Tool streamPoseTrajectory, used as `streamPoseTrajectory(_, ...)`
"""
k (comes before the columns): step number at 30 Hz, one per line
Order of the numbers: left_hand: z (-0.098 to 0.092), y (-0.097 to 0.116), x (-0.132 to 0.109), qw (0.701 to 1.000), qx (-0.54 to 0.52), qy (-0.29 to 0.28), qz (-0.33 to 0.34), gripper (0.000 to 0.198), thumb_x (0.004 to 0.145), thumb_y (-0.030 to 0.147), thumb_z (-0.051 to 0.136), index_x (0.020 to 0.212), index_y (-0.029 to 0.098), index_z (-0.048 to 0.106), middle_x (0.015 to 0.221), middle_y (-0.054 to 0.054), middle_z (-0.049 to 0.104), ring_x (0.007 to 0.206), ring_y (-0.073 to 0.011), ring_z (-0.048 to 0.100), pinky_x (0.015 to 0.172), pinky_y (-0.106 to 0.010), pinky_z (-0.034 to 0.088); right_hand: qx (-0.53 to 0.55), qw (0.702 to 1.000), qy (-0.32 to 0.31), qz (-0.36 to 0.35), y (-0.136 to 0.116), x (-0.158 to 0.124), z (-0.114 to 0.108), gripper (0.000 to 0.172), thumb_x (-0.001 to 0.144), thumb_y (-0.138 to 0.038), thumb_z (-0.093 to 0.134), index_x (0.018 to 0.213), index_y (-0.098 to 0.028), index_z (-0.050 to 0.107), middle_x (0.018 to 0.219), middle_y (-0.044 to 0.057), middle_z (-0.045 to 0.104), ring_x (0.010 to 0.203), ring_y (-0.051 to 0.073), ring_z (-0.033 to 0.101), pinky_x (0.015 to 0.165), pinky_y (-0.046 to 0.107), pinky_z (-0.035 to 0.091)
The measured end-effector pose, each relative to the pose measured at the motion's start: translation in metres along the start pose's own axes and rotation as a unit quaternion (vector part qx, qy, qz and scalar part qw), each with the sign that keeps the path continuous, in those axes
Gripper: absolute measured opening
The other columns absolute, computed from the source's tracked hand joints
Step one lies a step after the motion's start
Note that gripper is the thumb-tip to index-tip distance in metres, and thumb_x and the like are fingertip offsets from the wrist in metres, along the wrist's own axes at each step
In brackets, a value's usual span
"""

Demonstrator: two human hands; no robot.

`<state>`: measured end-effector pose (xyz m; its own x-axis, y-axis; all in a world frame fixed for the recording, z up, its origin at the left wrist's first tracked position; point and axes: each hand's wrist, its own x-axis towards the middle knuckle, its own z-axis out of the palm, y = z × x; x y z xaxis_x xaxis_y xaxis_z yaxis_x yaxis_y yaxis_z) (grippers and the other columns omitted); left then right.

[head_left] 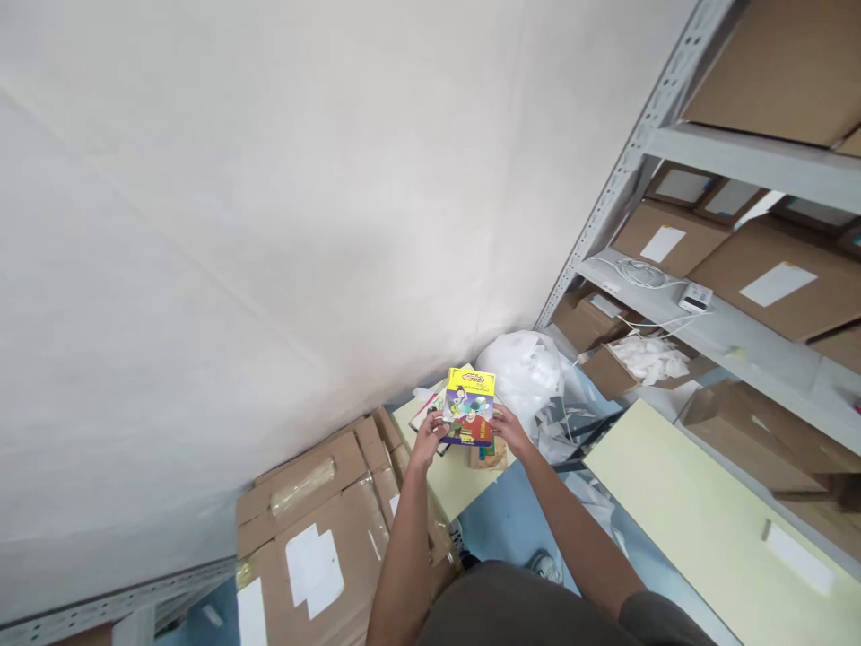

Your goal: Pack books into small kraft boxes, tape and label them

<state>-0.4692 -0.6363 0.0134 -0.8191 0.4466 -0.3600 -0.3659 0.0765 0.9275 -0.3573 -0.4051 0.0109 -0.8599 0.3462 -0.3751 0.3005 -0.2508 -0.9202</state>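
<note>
A small yellow and purple book [469,405] with a cartoon cover is held between both my hands, above a pale yellow table [450,480]. My left hand [429,437] grips its left edge, fingers closed on it. My right hand [509,429] holds its right edge from below. Under the book, other booklets [430,405] and a brown item [489,458] lie on the table.
Taped cardboard boxes [316,529] sit at the lower left by the white wall. White plastic bags [528,372] are piled in the corner. A grey metal shelf [713,323] with cartons and cables stands at the right. A second pale yellow tabletop [706,520] reaches toward me.
</note>
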Motion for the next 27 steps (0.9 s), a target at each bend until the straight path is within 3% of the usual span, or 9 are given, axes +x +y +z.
streamPoseTrajectory(4, 0.075, 0.008, -0.015, 0.997, 0.036, -0.067, -0.013, 0.067, 0.078, 0.043, 0.075, 0.141, 0.025, 0.058, 0.12, -0.009, 0.073, 0.102, -0.0244, 0.073, 0.079, -0.035, 0.06, 0.053, 0.998, 0.03, -0.015, -0.018, -0.04, -0.073, 0.062, 0.067, -0.049, 0.083, 0.121, -0.025, 0.069, 0.108, 0.01, 0.08, 0.103, 0.034, 0.077, 0.082, 0.046, 0.064)
streamPoseTrajectory(8, 0.164, 0.013, -0.034, 0.987, 0.055, -0.148, -0.015, 0.071, 0.078, 0.035, 0.073, 0.147, 0.027, 0.055, 0.13, -0.01, 0.071, 0.105, -0.0258, 0.073, 0.08, -0.037, 0.06, 0.09, 0.992, 0.08, -0.028, -0.024, -0.092, -0.155, 0.063, 0.067, -0.052, 0.084, 0.122, -0.026, 0.068, 0.112, 0.01, 0.08, 0.102, 0.036, 0.077, 0.077, 0.047, 0.064)
streamPoseTrajectory(14, 0.316, 0.007, -0.055, 0.968, 0.09, -0.233, -0.032, 0.073, 0.076, 0.027, 0.073, 0.147, 0.029, 0.056, 0.127, -0.01, 0.071, 0.1, -0.0247, 0.073, 0.078, -0.035, 0.06, 0.087, 0.982, 0.154, -0.063, -0.023, -0.182, -0.289, 0.063, 0.074, -0.057, 0.079, 0.127, -0.028, 0.065, 0.117, 0.01, 0.078, 0.11, 0.037, 0.075, 0.084, 0.051, 0.063)
streamPoseTrajectory(19, 0.446, -0.008, -0.069, 0.935, 0.088, -0.34, -0.039, 0.079, 0.073, 0.026, 0.076, 0.148, 0.029, 0.054, 0.132, -0.009, 0.068, 0.103, -0.0242, 0.073, 0.078, -0.032, 0.06, 0.136, 0.953, 0.255, -0.092, -0.024, -0.265, -0.388, 0.061, 0.072, -0.054, 0.083, 0.124, -0.029, 0.064, 0.107, 0.007, 0.078, 0.11, 0.036, 0.074, 0.084, 0.049, 0.062)
streamPoseTrajectory(23, 0.532, -0.015, -0.084, 0.898, 0.122, -0.42, -0.04, 0.078, 0.075, 0.03, 0.079, 0.149, 0.029, 0.053, 0.131, -0.01, 0.068, 0.108, -0.0251, 0.071, 0.083, -0.034, 0.059, 0.145, 0.927, 0.332, -0.099, -0.022, -0.325, -0.443, 0.06, 0.07, -0.056, 0.082, 0.122, -0.029, 0.064, 0.1, 0.006, 0.077, 0.108, 0.036, 0.074, 0.082, 0.048, 0.062)
streamPoseTrajectory(27, 0.587, -0.015, -0.095, 0.865, 0.142, -0.479, -0.053, 0.079, 0.074, 0.031, 0.082, 0.148, 0.028, 0.055, 0.13, -0.011, 0.068, 0.107, -0.0245, 0.071, 0.084, -0.033, 0.057, 0.201, 0.896, 0.381, -0.113, -0.017, -0.361, -0.469, 0.059, 0.069, -0.053, 0.084, 0.119, -0.03, 0.063, 0.101, 0.005, 0.077, 0.109, 0.034, 0.074, 0.081, 0.045, 0.061)
